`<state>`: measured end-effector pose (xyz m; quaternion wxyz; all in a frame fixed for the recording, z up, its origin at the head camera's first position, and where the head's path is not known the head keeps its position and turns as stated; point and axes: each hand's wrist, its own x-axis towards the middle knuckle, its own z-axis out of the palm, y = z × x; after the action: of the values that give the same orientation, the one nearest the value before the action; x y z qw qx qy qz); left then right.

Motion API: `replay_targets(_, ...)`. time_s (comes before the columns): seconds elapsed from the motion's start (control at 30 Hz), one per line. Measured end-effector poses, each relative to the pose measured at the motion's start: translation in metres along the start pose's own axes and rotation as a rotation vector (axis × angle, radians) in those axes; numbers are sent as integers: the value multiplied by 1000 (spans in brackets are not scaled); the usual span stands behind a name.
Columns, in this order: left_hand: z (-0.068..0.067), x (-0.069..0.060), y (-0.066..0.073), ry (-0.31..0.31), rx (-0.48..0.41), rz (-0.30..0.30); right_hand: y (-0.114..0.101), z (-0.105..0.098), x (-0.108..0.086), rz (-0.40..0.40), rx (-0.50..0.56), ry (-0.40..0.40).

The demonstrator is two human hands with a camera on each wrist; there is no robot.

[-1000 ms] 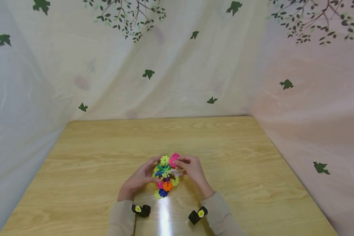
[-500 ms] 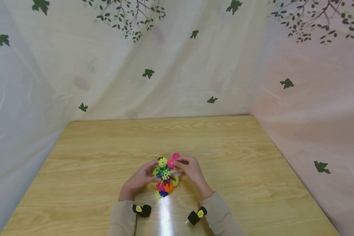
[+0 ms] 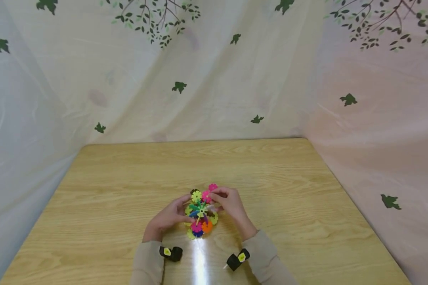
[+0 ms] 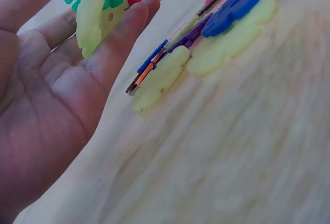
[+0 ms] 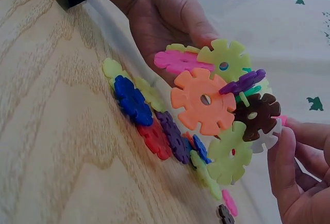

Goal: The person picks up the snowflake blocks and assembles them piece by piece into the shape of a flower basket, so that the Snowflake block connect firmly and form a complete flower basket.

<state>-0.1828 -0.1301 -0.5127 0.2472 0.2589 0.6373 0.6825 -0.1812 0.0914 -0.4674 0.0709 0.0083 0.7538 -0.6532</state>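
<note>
Multicoloured plastic flower-disc cluster (image 3: 201, 211) is turning slightly, seemingly realigning, my left hand (image 3: 167, 217) gripping it, right hand (image 3: 234, 206) pinching a pink notched disc (image 3: 206, 196).

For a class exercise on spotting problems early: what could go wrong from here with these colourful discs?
1. The right hand pinches a pink disc at the edge of the cluster of notched discs; pushing hard might loosen its neighbours.
2. The left hand grips one side of the cluster, so squeezing could twist discs out of line.
3. Loose discs lie close by on the table; lowering the cluster might scatter them.
</note>
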Motion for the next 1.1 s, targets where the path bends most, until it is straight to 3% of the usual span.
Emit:
replay_targets(0.13,0,-2,0,15,2,-19,4,-3,1,9,-19,-4)
replay_targets(0.27,-1,-4,1,34,30,-12,10,-13,6,-27,-92,55)
replay_targets(0.43,-3,-4,0,44,41,65,19,-30,13,-60,-300,151)
replay_targets(0.57,-4,-4,0,48,8,126,24,-41,17,-66,-485,153)
replay_targets(0.8,-6,-7,4,65,-39,91,31,-43,22,-91,-702,91)
replay_targets(0.97,-6,-8,5,87,-28,77,28,-41,19,-89,-656,82)
replay_targets(1.1,-7,-9,5,114,-12,69,24,-34,14,-61,-440,108)
